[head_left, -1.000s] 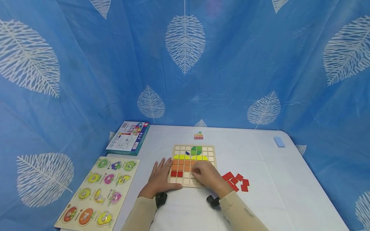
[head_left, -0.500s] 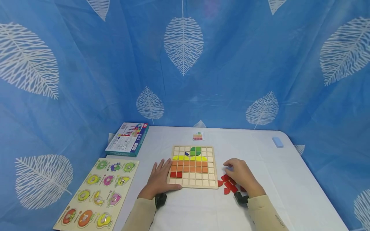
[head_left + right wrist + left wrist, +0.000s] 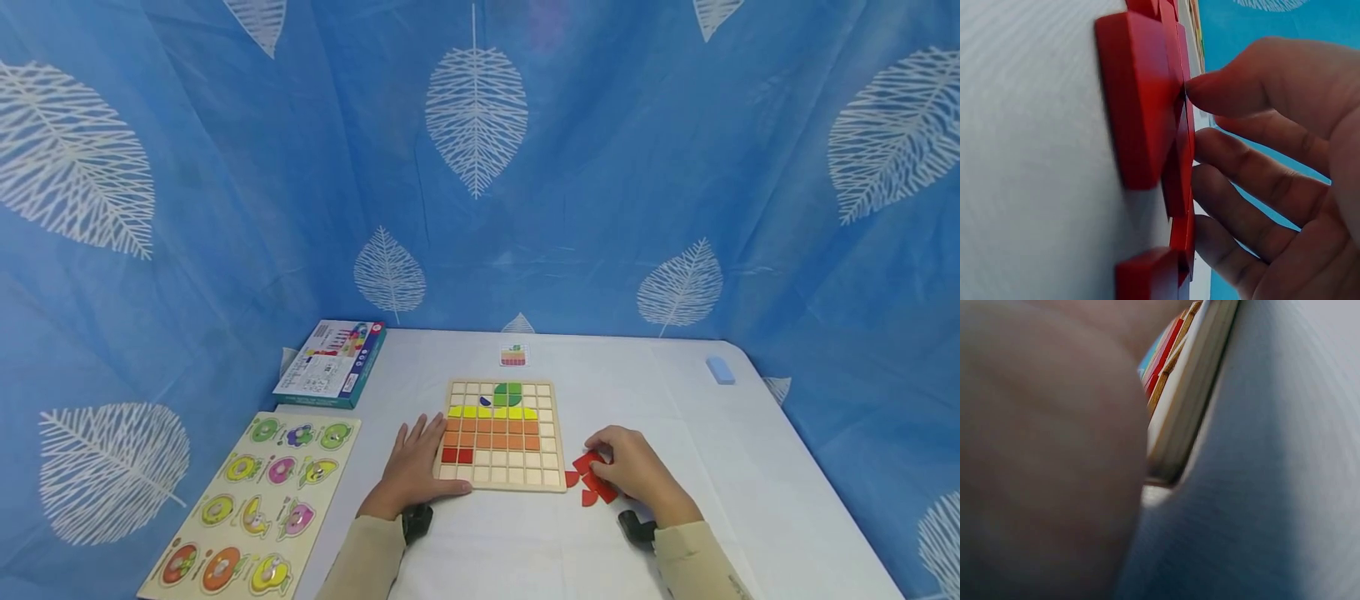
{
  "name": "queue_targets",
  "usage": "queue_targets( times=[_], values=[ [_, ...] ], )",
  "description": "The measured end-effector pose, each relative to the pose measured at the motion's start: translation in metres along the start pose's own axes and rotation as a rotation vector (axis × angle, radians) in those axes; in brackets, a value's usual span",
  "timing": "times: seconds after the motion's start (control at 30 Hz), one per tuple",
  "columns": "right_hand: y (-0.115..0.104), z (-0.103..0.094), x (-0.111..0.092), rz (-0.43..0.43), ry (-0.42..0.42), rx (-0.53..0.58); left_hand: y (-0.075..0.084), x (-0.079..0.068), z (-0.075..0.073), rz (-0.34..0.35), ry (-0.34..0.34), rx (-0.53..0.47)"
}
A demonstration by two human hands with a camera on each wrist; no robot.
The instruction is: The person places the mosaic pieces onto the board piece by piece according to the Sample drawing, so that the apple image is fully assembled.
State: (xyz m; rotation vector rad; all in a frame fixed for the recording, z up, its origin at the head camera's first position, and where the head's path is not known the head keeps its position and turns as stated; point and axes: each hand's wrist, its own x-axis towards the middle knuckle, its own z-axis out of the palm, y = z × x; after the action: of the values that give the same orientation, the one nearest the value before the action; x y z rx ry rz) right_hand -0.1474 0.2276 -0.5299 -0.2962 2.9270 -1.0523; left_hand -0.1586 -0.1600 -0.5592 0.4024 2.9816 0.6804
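A wooden grid board (image 3: 500, 477) lies flat on the table, with green, blue, yellow, orange and red pieces in some of its cells. Two red squares (image 3: 457, 455) sit at the left of the row below the orange ones. My left hand (image 3: 411, 467) rests along the board's left side, fingers extended and thumb at the near edge. At the board's right, my right hand (image 3: 633, 469) is over a small heap of loose red tiles (image 3: 602, 487), partly covering it. In the right wrist view the thumb touches a red tile (image 3: 1138, 100), with the other fingertips close against the heap.
A small picture card (image 3: 515, 356) lies behind the board. On the left are a fruit puzzle board (image 3: 300, 492) and a flat box (image 3: 330, 362). A light-blue block (image 3: 721, 370) lies at the back right. Blue leaf-patterned cloth surrounds the table.
My right hand has gone from over the board to the red tiles on its right, then settled lower onto them. The left hand stays in place.
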Motion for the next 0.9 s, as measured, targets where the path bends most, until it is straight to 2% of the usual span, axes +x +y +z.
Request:
queue_targets(
  times=[0.33, 0.67, 0.9],
  values=[
    [-0.0005, 0.0028, -0.001, 0.035, 0.024, -0.022, 0.0008, -0.0002, -0.0002, 0.009, 0.01, -0.002],
    [-0.0065, 0.0052, -0.0039, 0.077, 0.012, -0.076, 0.0015, -0.0013, 0.0001, 0.008, 0.001, 0.0],
    [-0.0061, 0.0082, -0.0026, 0.065, 0.062, -0.1, 0.0006, 0.0009, 0.0002, 0.003, 0.001, 0.0]
  ],
)
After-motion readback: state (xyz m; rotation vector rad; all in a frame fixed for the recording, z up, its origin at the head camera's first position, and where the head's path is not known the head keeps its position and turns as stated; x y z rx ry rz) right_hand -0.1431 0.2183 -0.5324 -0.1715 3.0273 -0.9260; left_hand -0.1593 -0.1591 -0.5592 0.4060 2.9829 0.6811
